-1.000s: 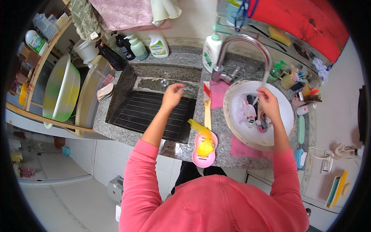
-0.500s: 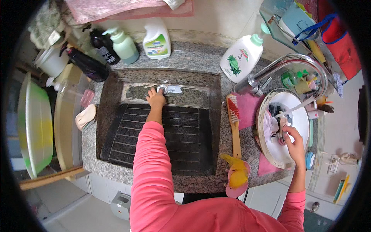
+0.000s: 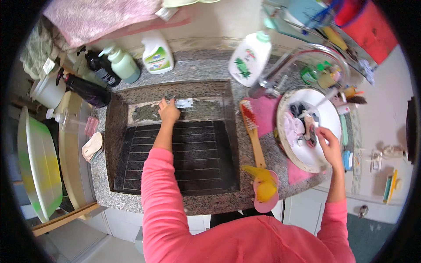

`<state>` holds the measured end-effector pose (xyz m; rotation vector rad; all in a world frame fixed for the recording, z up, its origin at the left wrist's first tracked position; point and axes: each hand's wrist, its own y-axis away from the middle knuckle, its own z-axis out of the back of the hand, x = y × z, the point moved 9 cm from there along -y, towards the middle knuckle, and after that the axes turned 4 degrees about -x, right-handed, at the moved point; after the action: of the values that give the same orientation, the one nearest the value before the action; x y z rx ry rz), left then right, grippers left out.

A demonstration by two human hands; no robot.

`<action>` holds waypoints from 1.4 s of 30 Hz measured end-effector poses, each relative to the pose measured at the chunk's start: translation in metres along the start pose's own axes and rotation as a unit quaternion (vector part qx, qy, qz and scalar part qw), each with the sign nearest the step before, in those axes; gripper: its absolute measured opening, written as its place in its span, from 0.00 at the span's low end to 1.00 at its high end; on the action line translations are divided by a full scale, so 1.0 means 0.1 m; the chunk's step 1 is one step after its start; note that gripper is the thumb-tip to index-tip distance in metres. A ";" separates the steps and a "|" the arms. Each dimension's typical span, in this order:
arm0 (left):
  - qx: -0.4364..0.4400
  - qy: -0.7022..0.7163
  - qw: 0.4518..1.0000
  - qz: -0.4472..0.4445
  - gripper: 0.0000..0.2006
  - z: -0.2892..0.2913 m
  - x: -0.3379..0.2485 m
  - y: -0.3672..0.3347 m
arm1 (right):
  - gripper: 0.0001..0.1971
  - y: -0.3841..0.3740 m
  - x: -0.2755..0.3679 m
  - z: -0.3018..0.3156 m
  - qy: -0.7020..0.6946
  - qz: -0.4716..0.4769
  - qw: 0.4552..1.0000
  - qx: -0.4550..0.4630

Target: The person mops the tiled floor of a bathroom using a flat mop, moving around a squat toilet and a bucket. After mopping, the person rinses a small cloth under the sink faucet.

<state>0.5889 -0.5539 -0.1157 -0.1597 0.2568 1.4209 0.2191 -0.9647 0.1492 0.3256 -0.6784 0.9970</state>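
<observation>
My left hand lies at the back of the dark stone sink, beyond its ridged washboard slope. Its fingers are apart and pressed down on the bottom; nothing shows in them, and what lies under the palm is hidden. At the right stands a white basin holding small wet laundry in white, dark and pinkish tones. A thin water stream runs into it from the curved chrome faucet. Over the basin's right side, my right hand is curled, its fingertips closed at a pinkish cloth piece.
Between sink and basin lie a wooden scrub brush and a pink scoop-shaped holder with a yellow item. Along the back edge stand a white spray bottle, a green pump bottle and a large white pump bottle.
My left hand has shifted left off the round shiny drain piece's earlier spot; that piece no longer shows. My right hand stays at the laundry. The whole view has tilted slightly.
</observation>
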 end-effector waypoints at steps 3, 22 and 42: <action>-0.064 0.102 0.990 -0.068 0.20 0.37 -0.37 0.28 | 0.12 -0.20 -0.10 0.19 -0.032 0.042 0.998 -0.021; -0.118 0.037 0.898 -0.423 0.18 1.43 -4.10 1.69 | 0.20 -0.98 0.94 0.82 -0.122 0.324 0.936 -0.056; 0.012 0.538 0.825 -0.172 0.15 2.12 -2.30 2.12 | 0.13 -0.23 2.05 -0.11 -0.196 0.313 0.923 0.109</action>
<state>0.3669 -0.6871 0.1599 -0.9497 1.1153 0.8271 0.3179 -0.8350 0.2769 0.5300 -1.0753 1.6493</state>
